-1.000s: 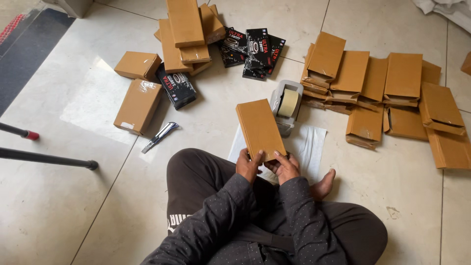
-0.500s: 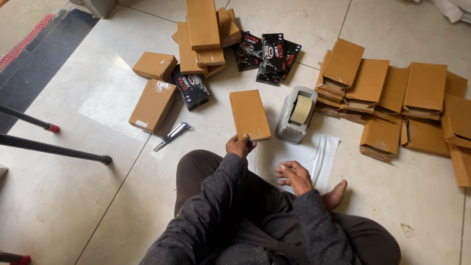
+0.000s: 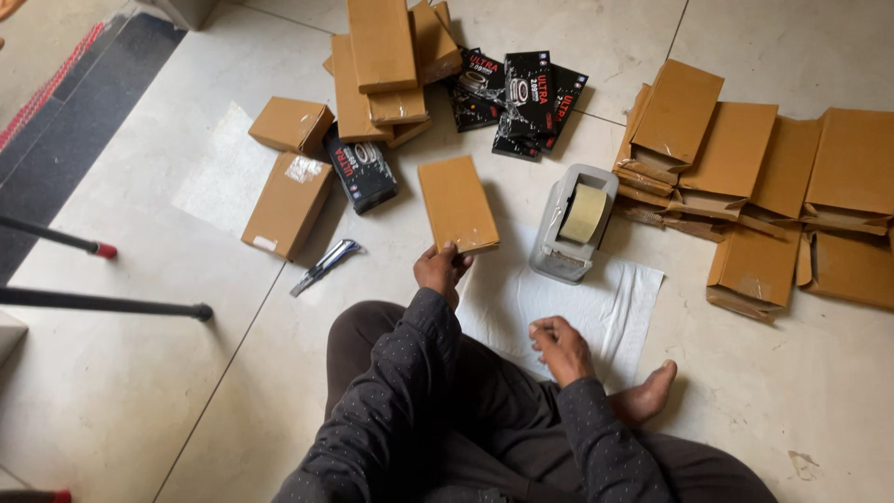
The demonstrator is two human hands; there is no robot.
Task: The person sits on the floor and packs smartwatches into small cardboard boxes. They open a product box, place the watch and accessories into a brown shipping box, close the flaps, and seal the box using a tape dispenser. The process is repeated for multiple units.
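Holding brown box [image 3: 456,203], left hand [image 3: 441,270], right hand [image 3: 559,346] empty

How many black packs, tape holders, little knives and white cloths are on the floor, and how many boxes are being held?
Black packs: 4 in view
Tape dispenser: 1
Utility knife: 1
White cloth: 1
Brown box held in the left hand: 1
Total: 8
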